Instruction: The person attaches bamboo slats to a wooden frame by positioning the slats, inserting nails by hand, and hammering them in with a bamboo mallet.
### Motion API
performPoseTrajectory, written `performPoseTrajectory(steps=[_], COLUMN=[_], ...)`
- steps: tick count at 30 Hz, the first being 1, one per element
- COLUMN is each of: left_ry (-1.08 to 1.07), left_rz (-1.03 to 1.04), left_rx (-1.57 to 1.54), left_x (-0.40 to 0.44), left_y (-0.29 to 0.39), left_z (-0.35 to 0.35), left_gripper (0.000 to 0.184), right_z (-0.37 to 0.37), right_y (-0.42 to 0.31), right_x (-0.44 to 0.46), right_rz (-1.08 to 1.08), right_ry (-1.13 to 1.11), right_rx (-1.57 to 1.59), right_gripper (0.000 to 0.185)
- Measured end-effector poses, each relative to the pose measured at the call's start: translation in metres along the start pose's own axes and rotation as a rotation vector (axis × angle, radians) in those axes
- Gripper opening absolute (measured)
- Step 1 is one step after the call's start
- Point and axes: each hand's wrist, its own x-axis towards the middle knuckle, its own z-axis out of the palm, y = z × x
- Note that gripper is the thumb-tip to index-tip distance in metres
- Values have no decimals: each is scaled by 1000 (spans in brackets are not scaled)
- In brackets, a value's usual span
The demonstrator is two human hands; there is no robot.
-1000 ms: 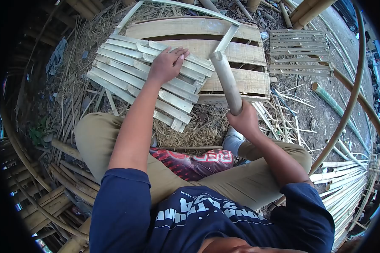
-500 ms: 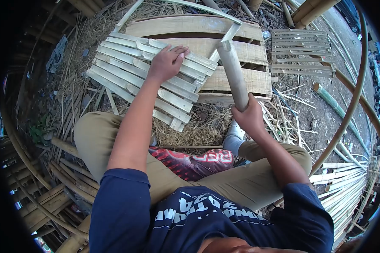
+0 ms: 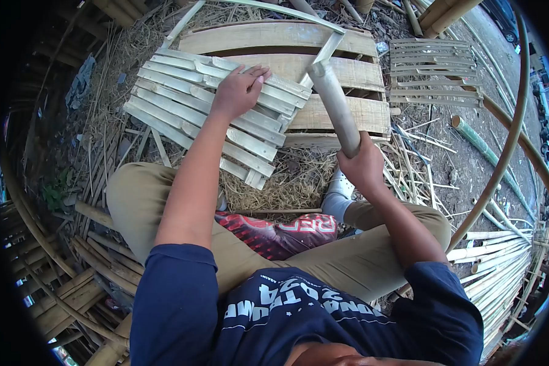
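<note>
My left hand point(image 3: 243, 93) lies palm down on a panel of pale bamboo slats point(image 3: 192, 119), its fingers laid over the upper slats. The slats run side by side across crosspieces, and the panel sits slanted, partly over a low wooden plank platform point(image 3: 341, 116). In my right hand point(image 3: 363, 163) is a thick, pale bamboo stick point(image 3: 335, 107), gripped by its near end. Its far end points up and to the left, over the platform and close to the panel's right edge. Whether the stick touches anything is hard to tell.
Another slatted panel point(image 3: 434, 70) lies on the ground at the upper right. A green bamboo pole point(image 3: 485, 152) and a curved pole point(image 3: 509, 155) are on the right, above a stack of split bamboo point(image 3: 494, 268). Shavings point(image 3: 287, 180) cover the ground before my crossed legs.
The far end of the bamboo stick has tilted slightly to the left. My left hand stays at the same place on the panel, and the whole view has shifted a little.
</note>
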Motion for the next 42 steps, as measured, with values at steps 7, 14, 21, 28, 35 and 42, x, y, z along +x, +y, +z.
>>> performPoseTrajectory(steps=[7,14,21,28,35,42], left_ry=[-11,-7,-20,-20,40,14], left_rz=[-5,-7,-17,-62,-60,-29], left_rx=[-6,3,1,-20,-25,-23], left_x=[-2,-2,-3,-3,0,0], left_y=[-1,-1,1,-1,-1,-4], left_z=[2,0,-2,-2,1,2], left_gripper=[37,36,36,36,34,35], right_z=[10,21,23,13,5,15], right_y=[9,4,-1,-7,-6,13], right_x=[-2,-11,-13,-17,-3,4], right_rz=[19,-104,-43,-140,-41,45], right_ry=[25,-9,-58,272,24,-43], right_rx=[197,-48,38,525,118,52], right_gripper=[48,44,49,42,44,49])
